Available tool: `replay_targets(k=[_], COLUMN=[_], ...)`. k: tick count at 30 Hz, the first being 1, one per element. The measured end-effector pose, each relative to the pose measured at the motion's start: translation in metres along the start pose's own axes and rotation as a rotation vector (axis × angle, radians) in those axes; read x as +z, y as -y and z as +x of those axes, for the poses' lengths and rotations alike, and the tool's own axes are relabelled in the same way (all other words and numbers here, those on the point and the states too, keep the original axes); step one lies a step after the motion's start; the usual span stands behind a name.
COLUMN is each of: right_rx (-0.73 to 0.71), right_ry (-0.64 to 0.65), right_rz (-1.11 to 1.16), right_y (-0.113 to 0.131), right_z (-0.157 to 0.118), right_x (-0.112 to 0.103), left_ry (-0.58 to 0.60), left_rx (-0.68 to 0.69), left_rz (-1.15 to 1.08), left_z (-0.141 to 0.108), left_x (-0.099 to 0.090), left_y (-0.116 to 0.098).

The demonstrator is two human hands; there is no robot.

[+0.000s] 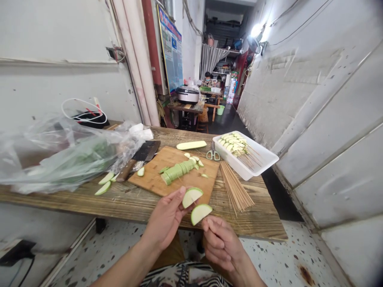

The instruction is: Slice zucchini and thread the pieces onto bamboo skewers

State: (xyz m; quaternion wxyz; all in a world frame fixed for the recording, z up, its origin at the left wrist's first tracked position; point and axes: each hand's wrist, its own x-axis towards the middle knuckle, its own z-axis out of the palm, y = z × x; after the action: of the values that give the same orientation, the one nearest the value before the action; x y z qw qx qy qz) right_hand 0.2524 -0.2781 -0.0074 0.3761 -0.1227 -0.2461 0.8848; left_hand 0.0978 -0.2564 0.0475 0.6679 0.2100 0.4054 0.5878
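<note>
My left hand [166, 217] pinches a half-round, green-skinned squash slice [191, 197] above the near edge of the cutting board [149, 181]. In my right hand [220, 242], closed fingers grip a thin skewer, mostly hidden; a second squash slice [201, 214] is on it, close by the fingertips. The skewer's tip appears to meet the left slice; how deep it goes I cannot tell. Beyond my hands, a row of cut squash slices [178, 172] leans on the board with small end pieces around it.
Bare skewers [235, 187] lie fanned right of the board. A white tray [263, 164] holds skewered slices, with scissors [213, 154] beside it. A cleaver [146, 151], a peeled squash piece [191, 145] and a plastic bag [68, 159] share the wooden table [257, 223]. A person sits far back.
</note>
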Motion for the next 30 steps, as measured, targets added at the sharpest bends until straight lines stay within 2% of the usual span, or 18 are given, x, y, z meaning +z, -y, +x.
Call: replay_targets(k=[7, 13, 18, 20, 23, 25, 27, 28, 30], right_rx=[-0.016, 0.041, 0.220, 0.247, 0.246, 0.259, 0.255, 0.245, 0.234], right_ry=[-0.045, -0.083, -0.044, -0.046, -0.068, -0.066, -0.067, -0.077, -0.094], right_rz=[-0.038, -0.059, -0.071, -0.161, -0.401, -0.567, -0.707, -0.757, -0.789], right_y=[-0.001, -0.002, -0.004, -0.009, -0.016, -0.017, -0.014, -0.012, -0.008], right_z=[0.001, 0.002, 0.007, 0.010, 0.012, 0.012, 0.009, 0.008, 0.004], right_x=[-0.001, -0.003, -0.013, -0.017, -0.024, -0.027, -0.029, -0.030, -0.031], left_ry=[0.014, 0.044, 0.103, 0.078, -0.043, -0.213, -0.498, -0.594, -0.700], left_rx=[0.066, 0.131, 0.062, 0.005, 0.007, 0.139, 0.391, 0.462, 0.547], left_rz=[0.201, 0.439, 0.338, 0.249, 0.212, 0.355, 0.668, 0.721, 0.794], left_z=[0.000, 0.006, 0.008, 0.008, 0.014, 0.025, 0.038, 0.045, 0.056], left_x=[-0.005, -0.027, -0.051, -0.060, -0.079, -0.101, -0.129, -0.145, -0.174], left_y=[0.002, 0.007, 0.009, 0.012, 0.015, 0.006, -0.015, -0.030, -0.063])
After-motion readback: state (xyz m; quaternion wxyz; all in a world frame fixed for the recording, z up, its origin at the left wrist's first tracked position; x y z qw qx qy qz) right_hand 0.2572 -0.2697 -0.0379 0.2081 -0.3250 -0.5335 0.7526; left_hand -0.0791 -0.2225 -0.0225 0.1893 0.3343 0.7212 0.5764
